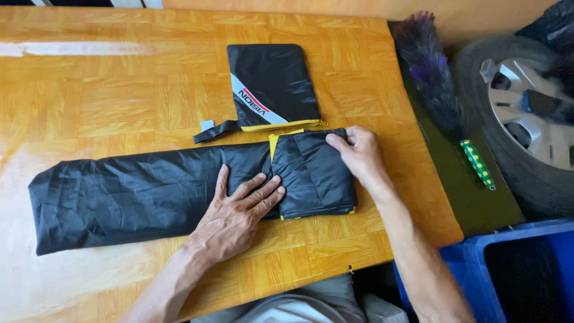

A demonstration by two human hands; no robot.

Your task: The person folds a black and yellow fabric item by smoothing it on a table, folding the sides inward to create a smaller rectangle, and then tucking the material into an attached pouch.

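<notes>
A long black fabric sheet lies folded into a strip across the wooden table. Its right end is doubled over into a thick fold with yellow lining showing at the edges. My left hand lies flat on the strip, fingers spread, fingertips against the fold's left edge. My right hand pinches the fold's upper right corner between thumb and fingers. Just beyond the fold lies a flat black pouch with a white and red stripe, a yellow edge and a short black strap.
Right of the table a purple and black feather duster with a green dotted handle lies on a dark green surface. A car wheel stands further right. A blue plastic bin sits at the lower right.
</notes>
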